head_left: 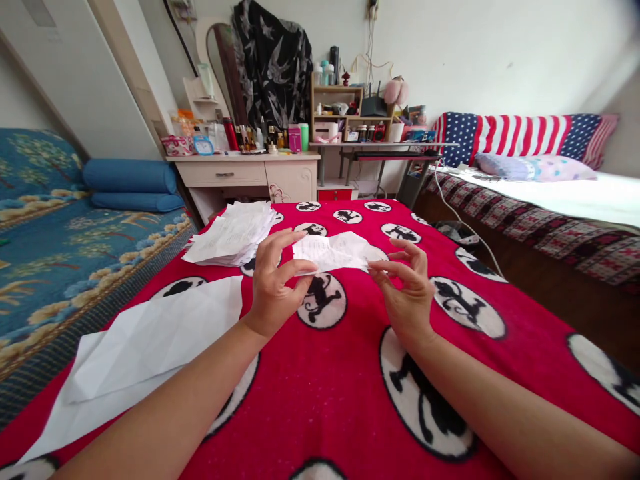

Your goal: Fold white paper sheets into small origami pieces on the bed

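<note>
A creased white sheet of paper (pixel 337 252) with faint printed lines is held up over the red blanket, one end in each hand. My left hand (pixel 277 277) pinches its left lower edge between thumb and index finger. At the right end, my right hand (pixel 406 283) grips the edge the same way, other fingers curled loosely above. A thick pile of crumpled, printed papers (pixel 230 233) lies beyond my left hand. Closer to me, left of my left forearm, a few blank-looking white sheets (pixel 165 333) rest overlapping on the blanket.
The red blanket (pixel 320 387) with monkey circles covers the surface before me. A blue patterned sofa (pixel 75 267) stands left, a bed (pixel 560 200) right. Behind are a cream dressing table (pixel 225 173) with bottles and a desk with a shelf (pixel 340 100). A white cable (pixel 470 220) hangs by the bed.
</note>
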Action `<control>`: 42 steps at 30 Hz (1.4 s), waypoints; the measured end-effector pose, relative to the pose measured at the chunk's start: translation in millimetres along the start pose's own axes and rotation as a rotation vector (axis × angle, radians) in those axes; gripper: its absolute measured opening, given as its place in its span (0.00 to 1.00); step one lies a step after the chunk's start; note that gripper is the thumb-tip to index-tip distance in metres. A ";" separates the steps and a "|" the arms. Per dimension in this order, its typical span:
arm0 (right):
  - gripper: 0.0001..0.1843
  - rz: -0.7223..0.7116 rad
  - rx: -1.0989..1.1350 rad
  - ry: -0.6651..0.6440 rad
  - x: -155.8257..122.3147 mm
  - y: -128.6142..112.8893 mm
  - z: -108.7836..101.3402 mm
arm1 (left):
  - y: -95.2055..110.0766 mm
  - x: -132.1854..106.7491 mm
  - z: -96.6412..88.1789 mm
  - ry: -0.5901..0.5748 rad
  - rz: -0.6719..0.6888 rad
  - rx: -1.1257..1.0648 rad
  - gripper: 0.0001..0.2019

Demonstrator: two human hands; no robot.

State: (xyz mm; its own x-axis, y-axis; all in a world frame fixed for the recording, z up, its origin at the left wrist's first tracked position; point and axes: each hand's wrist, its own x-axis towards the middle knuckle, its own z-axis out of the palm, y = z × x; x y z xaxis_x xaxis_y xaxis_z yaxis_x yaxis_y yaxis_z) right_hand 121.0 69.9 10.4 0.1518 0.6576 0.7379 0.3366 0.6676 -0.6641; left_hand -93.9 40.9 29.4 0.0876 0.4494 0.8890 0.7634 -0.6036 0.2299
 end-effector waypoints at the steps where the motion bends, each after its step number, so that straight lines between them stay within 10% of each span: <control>1: 0.03 0.021 -0.004 -0.015 -0.2 2.9 0.6 | -1.2 -1.3 0.2 -0.032 0.029 -0.001 0.06; 6: 0.05 0.190 0.004 -0.155 -0.1 20.6 2.5 | 0.9 -9.4 5.9 -0.226 0.022 -0.110 0.08; 13: 0.12 0.329 0.308 -0.179 4.9 -1.2 -2.7 | 20.2 4.0 5.8 -0.060 -0.416 -0.339 0.06; 21: 0.10 0.461 -0.001 -0.414 1.6 30.6 0.6 | -26.0 -21.2 28.7 -0.320 -0.878 -0.533 0.15; 30: 0.12 -0.176 -0.365 -0.597 0.7 11.4 -0.2 | -25.8 -26.8 32.7 -0.393 -0.758 -0.349 0.10; 34: 0.13 -0.185 -0.377 -0.868 -6.6 8.7 4.6 | -16.2 -23.2 30.1 -0.401 -0.631 -0.241 0.09; 42: 0.18 -0.099 -0.434 -0.848 -9.2 10.5 4.6 | -8.2 -23.5 23.5 -0.604 -0.314 -0.055 0.08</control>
State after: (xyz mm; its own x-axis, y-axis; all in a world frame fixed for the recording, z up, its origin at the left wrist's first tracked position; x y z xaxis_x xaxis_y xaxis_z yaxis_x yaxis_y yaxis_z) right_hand 118.9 72.5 -4.0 -0.5617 0.7531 0.3426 0.6528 0.6578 -0.3756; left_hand -87.1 50.8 -2.7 0.2206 0.8880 0.4036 0.7791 -0.4094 0.4749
